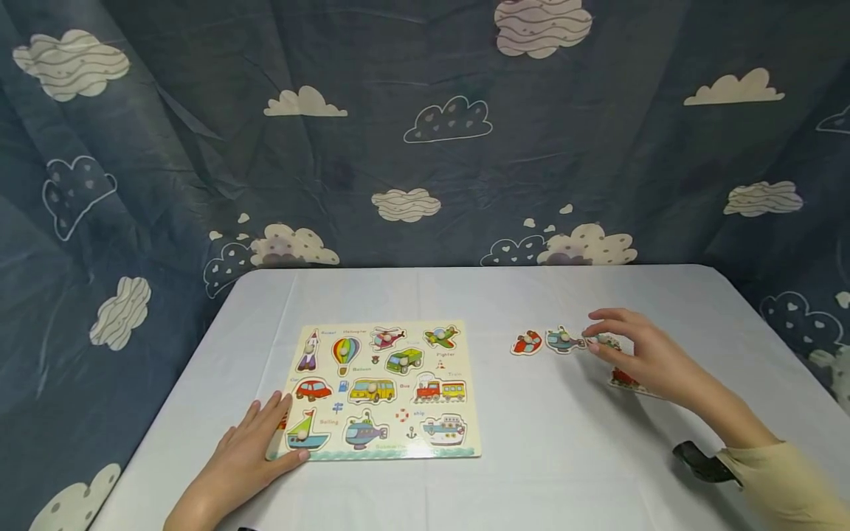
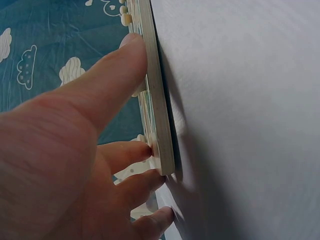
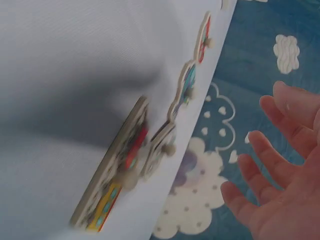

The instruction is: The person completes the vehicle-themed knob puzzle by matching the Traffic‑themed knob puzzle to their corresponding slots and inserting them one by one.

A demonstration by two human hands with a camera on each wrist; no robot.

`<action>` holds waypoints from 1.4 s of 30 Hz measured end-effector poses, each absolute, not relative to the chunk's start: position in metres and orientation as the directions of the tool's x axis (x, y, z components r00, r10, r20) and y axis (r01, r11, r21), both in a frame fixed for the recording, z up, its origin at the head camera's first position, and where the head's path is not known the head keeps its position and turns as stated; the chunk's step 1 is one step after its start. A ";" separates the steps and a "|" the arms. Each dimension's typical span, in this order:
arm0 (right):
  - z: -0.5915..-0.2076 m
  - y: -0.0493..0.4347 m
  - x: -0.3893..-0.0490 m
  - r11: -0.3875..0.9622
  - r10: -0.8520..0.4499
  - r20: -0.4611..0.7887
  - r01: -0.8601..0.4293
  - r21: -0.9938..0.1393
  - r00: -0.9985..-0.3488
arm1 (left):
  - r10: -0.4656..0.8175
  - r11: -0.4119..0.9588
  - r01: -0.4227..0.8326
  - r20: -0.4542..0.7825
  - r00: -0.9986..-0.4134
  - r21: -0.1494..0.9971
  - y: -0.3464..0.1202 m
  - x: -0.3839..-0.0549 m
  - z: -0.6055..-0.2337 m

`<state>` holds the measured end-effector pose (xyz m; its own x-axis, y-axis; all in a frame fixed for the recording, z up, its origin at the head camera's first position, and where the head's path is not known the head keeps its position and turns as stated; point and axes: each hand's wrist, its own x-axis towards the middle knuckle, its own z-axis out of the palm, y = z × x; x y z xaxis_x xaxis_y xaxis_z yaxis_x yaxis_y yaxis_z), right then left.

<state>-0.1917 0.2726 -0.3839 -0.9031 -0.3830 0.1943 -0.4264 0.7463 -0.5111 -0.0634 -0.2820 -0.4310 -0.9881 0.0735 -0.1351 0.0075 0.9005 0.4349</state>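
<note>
My left hand (image 1: 242, 450) rests over the lower left corner of a wooden vehicle peg puzzle board (image 1: 425, 408). Its fingers lie spread along the left side, with the thumb at the front edge; the left wrist view shows the thumb (image 2: 115, 70) against the board's edge. My right hand (image 1: 640, 358) hovers over loose pieces at the right, fingers bent loosely and apart, holding nothing. Nearest its fingertips lies a submarine piece (image 1: 563, 340). A red and white piece (image 1: 527, 343) is left of that. Partly hidden under the hand are a train piece (image 3: 105, 205) and another knobbed piece (image 3: 159, 150).
A white cloth (image 1: 425, 295) covers the table. Behind and beside it hangs a dark blue curtain (image 1: 372, 169) with cloud prints. Near the right sleeve (image 1: 777, 479) a black strap (image 1: 704, 463) shows at the wrist.
</note>
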 end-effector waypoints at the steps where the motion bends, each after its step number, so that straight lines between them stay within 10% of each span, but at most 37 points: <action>1: -0.384 0.276 -0.191 0.751 -0.377 0.191 -0.420 -0.509 -0.906 | 0.072 0.901 0.004 -0.142 -0.987 0.434 -0.282 -0.064 -0.431; 42: -0.430 0.348 -0.188 0.852 -0.262 -0.047 -0.208 -0.480 -0.964 | 0.069 0.905 -0.002 -0.152 -0.986 0.424 -0.281 -0.065 -0.432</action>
